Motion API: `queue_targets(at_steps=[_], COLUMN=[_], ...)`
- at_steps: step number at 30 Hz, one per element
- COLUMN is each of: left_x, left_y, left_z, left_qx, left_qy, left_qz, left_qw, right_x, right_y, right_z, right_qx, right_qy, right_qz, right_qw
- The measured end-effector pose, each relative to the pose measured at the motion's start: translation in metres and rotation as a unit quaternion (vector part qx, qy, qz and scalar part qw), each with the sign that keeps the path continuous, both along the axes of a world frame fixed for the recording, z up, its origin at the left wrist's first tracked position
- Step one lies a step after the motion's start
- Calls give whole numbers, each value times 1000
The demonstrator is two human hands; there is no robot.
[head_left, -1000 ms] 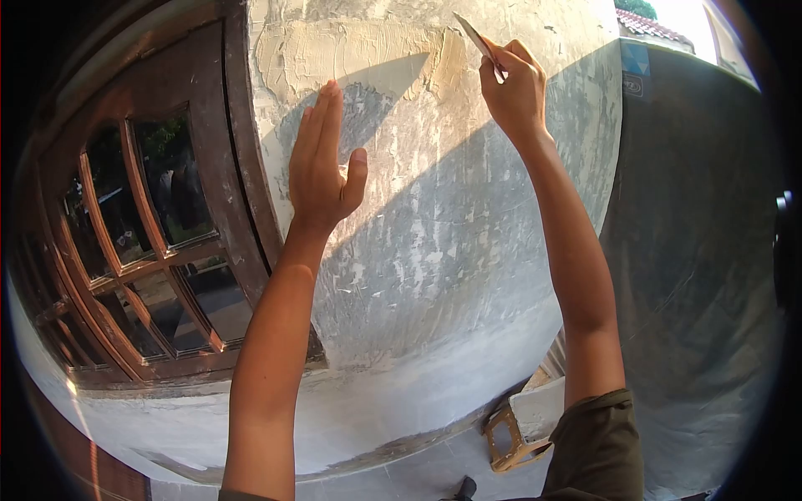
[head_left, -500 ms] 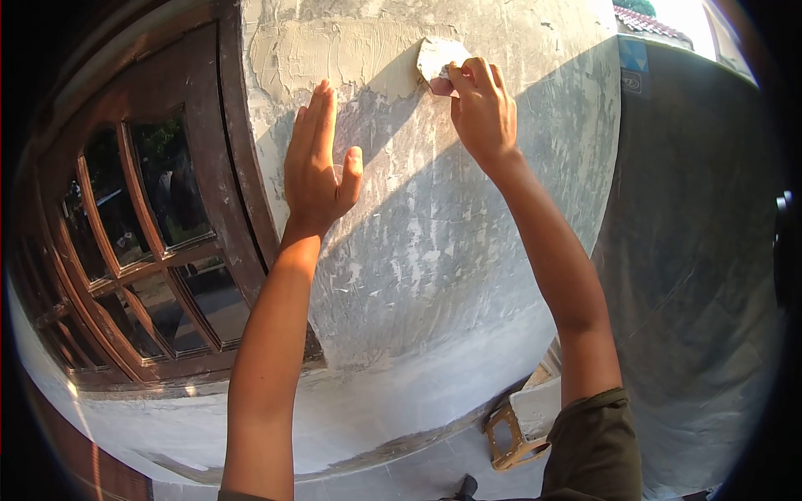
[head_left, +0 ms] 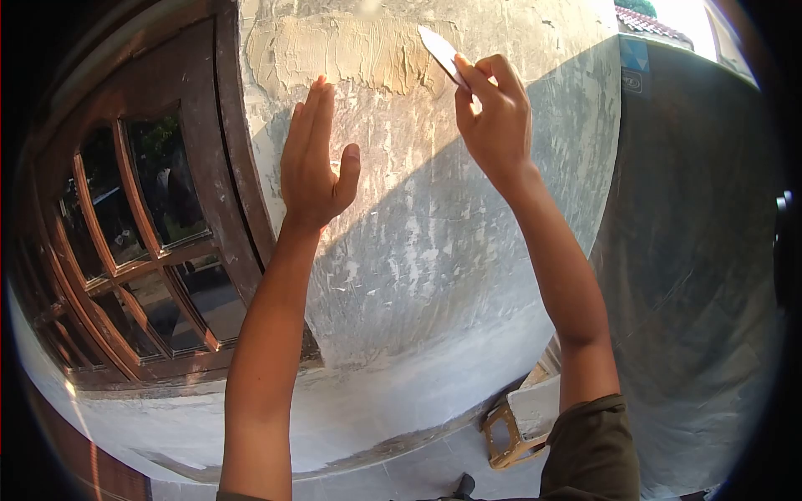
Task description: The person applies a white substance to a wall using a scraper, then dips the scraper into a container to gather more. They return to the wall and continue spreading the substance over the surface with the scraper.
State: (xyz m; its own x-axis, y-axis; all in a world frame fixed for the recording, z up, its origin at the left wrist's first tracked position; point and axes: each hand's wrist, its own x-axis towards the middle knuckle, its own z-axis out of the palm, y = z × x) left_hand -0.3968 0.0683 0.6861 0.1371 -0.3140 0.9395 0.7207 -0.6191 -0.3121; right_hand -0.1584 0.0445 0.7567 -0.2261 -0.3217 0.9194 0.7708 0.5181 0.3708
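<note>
My right hand (head_left: 499, 125) pinches a thin, flat putty scraper (head_left: 440, 52) between thumb and fingers, its blade seen nearly edge-on. It is held up at the right end of a patch of cream putty (head_left: 355, 52), which lies in ridged, uneven strokes across the upper wall. My left hand (head_left: 314, 167) is raised by the grey, blotchy wall (head_left: 409, 267), fingers stretched upward and thumb apart. Nothing is in it, and its fingertips overlap the lower edge of the putty.
A brown wooden window (head_left: 230, 159) with glass panes borders the wall on the left. Dark sheeting (head_left: 693, 242) hangs on the right. Low down stands a tan stool (head_left: 493, 455) with a pale slab-like thing (head_left: 536, 407) on it. Grey tiles (head_left: 418, 478) cover the floor.
The scraper has turned from showing its putty-smeared face to nearly edge-on. My right hand has tilted and shifted slightly right, baring more ridged putty. My left hand has barely moved.
</note>
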Motion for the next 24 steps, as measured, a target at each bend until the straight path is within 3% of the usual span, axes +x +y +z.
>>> queue_targets(at_steps=[3,7,16,19,24], left_x=[1,0,1,0,1], left_y=[-2,-3,-3,-3,-4], left_z=[1,1,1,1,0], left_qx=[-13,-24,-15,-25,-29], left_qy=[-4,-8,-3,-8,-10], left_qz=[3,9,0,8,14], left_qw=[1000,1000,1000,1000,999], right_x=[4,5,-15,-20,-8], right_y=[21,43,19,11,36], right_z=[24,13,-80,-61,0], right_qx=[21,4,-26,-6,14], right_qy=[13,-9,-95,-69,-14], right_qz=[-66,-150,-59,-28,-80], right_qw=[998,989,993,997,997])
